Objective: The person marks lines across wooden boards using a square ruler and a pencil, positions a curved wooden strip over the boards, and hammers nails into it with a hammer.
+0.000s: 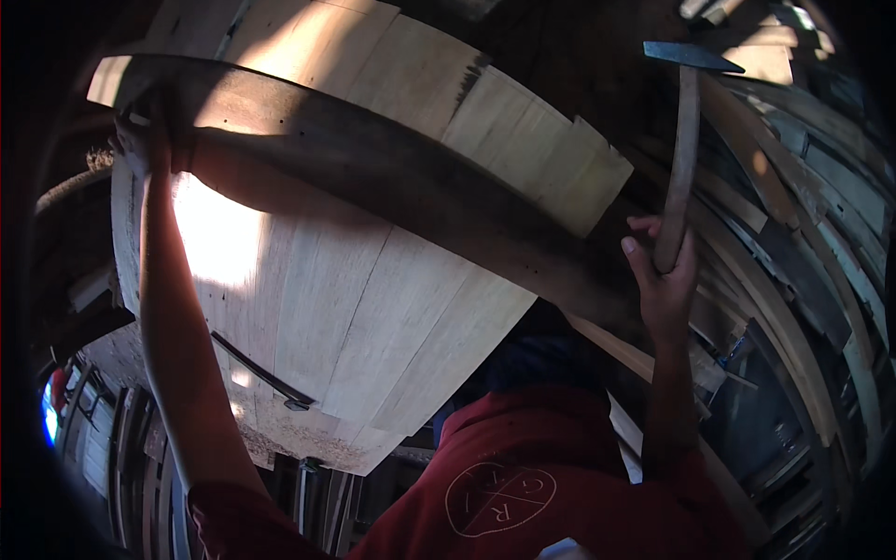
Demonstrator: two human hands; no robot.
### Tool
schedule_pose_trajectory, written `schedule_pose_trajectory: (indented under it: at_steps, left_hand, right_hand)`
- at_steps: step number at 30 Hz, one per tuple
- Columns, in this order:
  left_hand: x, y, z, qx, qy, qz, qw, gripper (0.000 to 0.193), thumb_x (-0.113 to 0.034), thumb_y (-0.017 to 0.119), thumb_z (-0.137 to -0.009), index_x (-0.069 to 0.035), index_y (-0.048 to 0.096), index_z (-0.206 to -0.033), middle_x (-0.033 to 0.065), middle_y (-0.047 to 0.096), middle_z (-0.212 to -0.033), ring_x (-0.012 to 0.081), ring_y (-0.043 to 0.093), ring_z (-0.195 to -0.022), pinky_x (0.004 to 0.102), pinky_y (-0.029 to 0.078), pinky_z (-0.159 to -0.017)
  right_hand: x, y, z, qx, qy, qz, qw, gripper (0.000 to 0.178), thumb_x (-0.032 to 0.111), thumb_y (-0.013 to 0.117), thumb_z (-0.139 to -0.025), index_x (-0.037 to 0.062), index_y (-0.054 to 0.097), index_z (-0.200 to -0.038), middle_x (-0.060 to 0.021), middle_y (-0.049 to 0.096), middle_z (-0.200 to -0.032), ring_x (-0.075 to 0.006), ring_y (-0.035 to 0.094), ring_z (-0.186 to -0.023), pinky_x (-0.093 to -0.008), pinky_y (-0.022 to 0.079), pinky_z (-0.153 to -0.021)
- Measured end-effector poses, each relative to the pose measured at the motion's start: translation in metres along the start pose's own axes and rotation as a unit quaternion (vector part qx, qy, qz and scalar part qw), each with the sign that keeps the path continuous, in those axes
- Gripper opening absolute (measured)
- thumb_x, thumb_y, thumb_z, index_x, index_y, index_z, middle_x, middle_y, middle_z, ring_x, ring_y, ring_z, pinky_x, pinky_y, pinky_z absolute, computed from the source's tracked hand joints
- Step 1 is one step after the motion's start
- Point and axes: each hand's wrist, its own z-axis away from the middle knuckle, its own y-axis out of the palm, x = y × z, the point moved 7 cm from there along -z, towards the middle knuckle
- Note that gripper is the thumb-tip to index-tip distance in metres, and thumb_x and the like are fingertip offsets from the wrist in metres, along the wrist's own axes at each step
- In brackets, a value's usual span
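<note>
My right hand (670, 280) is closed round the lower end of a hammer's (684, 154) pale wooden handle. The hammer stands raised at the right, its narrow blue-grey head at the top. At the far left, my left hand (140, 149) grips the end of a long dark wooden board (373, 159); shadow hides part of its fingers. This board slants across a panel of light planks (345, 289), running down to the right. Small dark holes or nail heads show along it. Beyond it, more light planks (420, 70) with a stepped end continue.
A thin dark metal bar (257, 371) with a block at one end lies on the panel. Wood shavings (317, 448) gather near the panel's front edge. Long timber strips (784, 308) are stacked along the right side. Dark slatted pieces (140, 467) stand at the lower left.
</note>
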Motion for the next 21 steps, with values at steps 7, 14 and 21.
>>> schedule_pose_trajectory:
  at_steps: [7, 14, 21]
  left_hand:
    - [-0.332, -0.174, 0.202, 0.238, 0.346, 0.306, 0.854, 0.074, -0.066, 0.068, -0.092, -0.023, 0.058, -0.152, 0.0075, 0.043, -0.167, 0.0333, 0.028, -0.16, 0.0629, 0.007, -0.131]
    - [-0.339, -0.17, 0.253, 0.311, 0.351, 0.14, 0.872, 0.097, -0.09, 0.05, -0.083, -0.029, 0.054, -0.157, 0.0065, 0.04, -0.169, 0.0391, 0.024, -0.16, 0.0627, 0.005, -0.13]
    - [-0.339, -0.165, 0.254, 0.302, 0.351, 0.146, 0.874, 0.097, -0.092, 0.048, -0.082, -0.031, 0.052, -0.158, 0.0058, 0.041, -0.169, 0.0385, 0.024, -0.16, 0.0617, 0.007, -0.13]
  right_hand:
    - [-0.06, -0.016, 0.066, 0.016, 0.09, 0.098, 0.991, 0.053, 0.02, 0.083, -0.091, -0.0042, 0.056, -0.13, -0.0203, 0.069, -0.122, -0.0338, 0.063, -0.117, -0.0445, 0.047, -0.104]
    - [-0.109, 0.001, 0.076, 0.019, 0.111, 0.135, 0.984, 0.082, 0.036, 0.088, -0.087, -0.0094, 0.046, -0.142, -0.0305, 0.059, -0.129, -0.0448, 0.058, -0.118, -0.0492, 0.046, -0.104]
    - [-0.112, -0.002, 0.08, -0.021, 0.082, 0.103, 0.991, 0.069, 0.034, 0.086, -0.089, -0.0072, 0.052, -0.133, -0.0247, 0.063, -0.119, -0.0412, 0.061, -0.113, -0.0485, 0.047, -0.099]
